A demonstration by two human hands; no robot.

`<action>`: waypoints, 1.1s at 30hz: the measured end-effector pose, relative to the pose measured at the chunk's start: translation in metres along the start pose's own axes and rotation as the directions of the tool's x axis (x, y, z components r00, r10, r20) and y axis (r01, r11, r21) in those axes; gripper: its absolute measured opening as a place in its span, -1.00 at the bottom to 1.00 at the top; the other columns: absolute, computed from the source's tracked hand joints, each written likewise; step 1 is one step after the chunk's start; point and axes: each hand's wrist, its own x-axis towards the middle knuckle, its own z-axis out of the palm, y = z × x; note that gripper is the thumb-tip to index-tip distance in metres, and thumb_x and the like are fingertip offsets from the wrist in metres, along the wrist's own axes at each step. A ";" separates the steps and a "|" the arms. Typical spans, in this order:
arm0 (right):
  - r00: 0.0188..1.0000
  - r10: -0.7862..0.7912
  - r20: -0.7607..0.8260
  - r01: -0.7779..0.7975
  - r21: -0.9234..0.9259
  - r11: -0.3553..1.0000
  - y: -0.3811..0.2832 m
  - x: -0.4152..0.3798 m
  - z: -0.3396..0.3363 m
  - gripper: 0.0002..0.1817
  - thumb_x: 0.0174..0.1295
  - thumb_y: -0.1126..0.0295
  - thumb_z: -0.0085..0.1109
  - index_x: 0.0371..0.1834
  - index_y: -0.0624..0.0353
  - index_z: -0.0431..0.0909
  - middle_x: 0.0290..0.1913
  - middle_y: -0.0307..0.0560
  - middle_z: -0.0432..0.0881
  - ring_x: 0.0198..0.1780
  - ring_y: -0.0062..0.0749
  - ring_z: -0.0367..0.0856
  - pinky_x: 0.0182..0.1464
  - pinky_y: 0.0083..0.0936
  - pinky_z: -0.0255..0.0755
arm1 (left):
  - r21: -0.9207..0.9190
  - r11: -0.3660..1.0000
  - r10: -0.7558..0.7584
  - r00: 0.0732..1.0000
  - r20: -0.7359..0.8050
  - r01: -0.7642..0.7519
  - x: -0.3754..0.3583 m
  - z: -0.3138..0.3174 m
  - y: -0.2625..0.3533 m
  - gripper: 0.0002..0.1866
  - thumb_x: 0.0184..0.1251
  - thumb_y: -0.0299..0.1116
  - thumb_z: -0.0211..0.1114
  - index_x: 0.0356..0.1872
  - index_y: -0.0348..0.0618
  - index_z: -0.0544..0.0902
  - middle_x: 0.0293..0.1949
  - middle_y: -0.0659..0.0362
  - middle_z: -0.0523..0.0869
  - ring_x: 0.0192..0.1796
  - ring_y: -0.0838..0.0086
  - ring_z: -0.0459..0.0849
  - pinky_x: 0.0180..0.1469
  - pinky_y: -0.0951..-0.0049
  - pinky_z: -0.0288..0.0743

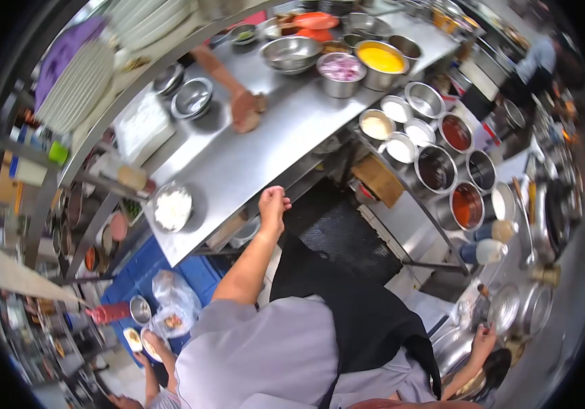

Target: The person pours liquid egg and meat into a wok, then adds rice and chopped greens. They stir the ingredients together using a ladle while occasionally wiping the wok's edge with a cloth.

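My left hand (275, 202) hangs in front of the steel worktable (258, 160), fingers curled in, with nothing visible in it. A bowl of white shredded food (173, 206) sits at the table's near left corner. Far to the lower right, my right hand (484, 337) is closed, its fingertips pinched together beside the cooking station. What it grips, if anything, I cannot make out. Close to it are a round metal lid or pan (504, 307) and a short brown handle (483, 291).
Another person's hand (244, 111) is on the worktable. Pots of chopped onion (341, 68) and yellow liquid (381, 58) stand behind. Sauce pots (437, 169) fill the right-hand stand. At lower left, another person's hand (159, 346) holds a white bowl near a blue container (135, 273).
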 end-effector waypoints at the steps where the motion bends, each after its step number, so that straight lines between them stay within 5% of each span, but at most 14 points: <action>1: 0.999 -0.041 0.017 0.041 -0.004 0.999 -0.020 0.008 0.004 -0.42 0.20 0.33 0.21 0.25 0.42 0.35 -0.40 -0.05 0.53 -0.42 -0.41 0.43 -0.30 -0.46 0.39 | -0.137 0.990 -0.054 0.996 -0.076 0.043 0.007 -0.022 0.008 -0.85 0.32 -0.33 0.17 -0.14 -0.08 0.50 -0.35 0.25 0.54 -0.40 0.52 0.57 -0.37 0.46 0.52; 10: 0.937 -0.311 0.160 0.309 0.035 0.950 -0.189 0.048 0.049 -0.50 0.20 0.39 0.19 0.18 0.41 0.42 -0.37 0.03 0.58 -0.37 -0.36 0.51 -0.26 -0.46 0.42 | -0.431 0.850 -0.033 0.786 -0.617 -0.302 -0.005 -0.215 0.056 -0.54 0.32 -0.10 0.20 0.06 -0.12 0.27 -0.09 0.06 0.42 -0.14 0.24 0.55 -0.16 0.21 0.49; 15: 0.925 -0.339 0.173 0.311 0.171 0.935 -0.228 0.069 0.067 -0.51 0.23 0.42 0.20 0.20 0.41 0.40 -0.38 -0.03 0.57 -0.37 -0.42 0.48 -0.27 -0.48 0.41 | -0.357 0.914 -0.044 0.827 -0.561 -0.193 0.012 -0.267 0.083 -0.63 0.33 -0.25 0.17 -0.02 -0.30 0.35 -0.19 0.06 0.46 -0.18 0.23 0.59 -0.11 0.23 0.53; 16: 0.925 -0.338 0.172 0.310 0.170 0.935 -0.232 0.068 0.066 -0.51 0.23 0.42 0.20 0.20 0.41 0.40 -0.38 -0.03 0.57 -0.37 -0.42 0.48 -0.27 -0.48 0.41 | -0.327 0.918 -0.009 0.814 -0.581 -0.223 0.015 -0.268 0.084 -0.78 0.31 -0.39 0.14 -0.14 -0.30 0.40 -0.25 0.05 0.51 -0.21 0.24 0.61 -0.17 0.29 0.56; 20: 0.933 -0.328 0.150 0.308 0.143 0.940 -0.242 0.051 0.057 -0.51 0.23 0.41 0.21 0.19 0.43 0.40 -0.33 -0.02 0.56 -0.34 -0.43 0.48 -0.22 -0.50 0.42 | -0.225 0.939 0.057 0.762 -0.645 -0.261 0.022 -0.258 0.096 -0.81 0.21 -0.54 0.12 -0.19 -0.28 0.35 -0.23 -0.02 0.56 -0.35 0.29 0.61 -0.39 0.40 0.56; 23: 0.958 -0.274 0.087 0.250 0.216 0.944 -0.204 0.039 0.058 -0.50 0.22 0.39 0.22 0.18 0.42 0.40 -0.30 0.03 0.56 -0.31 -0.37 0.51 -0.19 -0.48 0.43 | -0.158 0.956 0.141 0.861 -0.489 -0.247 0.009 -0.208 0.114 -0.84 0.26 -0.51 0.16 -0.22 -0.23 0.36 -0.31 0.04 0.56 -0.39 0.37 0.58 -0.40 0.44 0.53; 25: 0.938 -0.345 0.045 0.346 -0.023 0.938 -0.189 0.026 0.049 -0.48 0.18 0.38 0.24 0.19 0.39 0.41 -0.31 0.06 0.61 -0.32 -0.32 0.57 -0.21 -0.44 0.46 | -0.129 0.969 0.149 0.919 -0.365 -0.209 0.013 -0.172 0.120 -0.83 0.28 -0.49 0.18 -0.23 -0.22 0.36 -0.33 0.07 0.56 -0.39 0.40 0.57 -0.39 0.45 0.53; 30: 0.999 -0.032 0.013 0.032 0.031 0.999 -0.122 -0.023 0.025 -0.47 0.14 0.37 0.23 0.17 0.40 0.42 -0.22 0.18 0.59 -0.19 -0.07 0.58 -0.09 -0.33 0.45 | -0.017 0.997 0.079 0.997 0.022 -0.079 0.007 -0.052 0.119 -0.83 0.32 -0.34 0.28 -0.24 -0.07 0.44 -0.35 0.21 0.60 -0.39 0.48 0.57 -0.35 0.48 0.51; 33: 0.973 0.183 -0.138 -0.190 -0.040 0.981 -0.053 -0.068 0.009 -0.49 0.11 0.36 0.25 0.13 0.39 0.47 -0.22 0.21 0.62 -0.21 -0.08 0.61 -0.12 -0.33 0.47 | 0.044 0.998 0.036 0.951 0.306 -0.052 -0.010 0.023 0.094 -0.78 0.33 -0.32 0.24 -0.10 -0.12 0.45 -0.27 0.17 0.63 -0.35 0.47 0.62 -0.36 0.50 0.55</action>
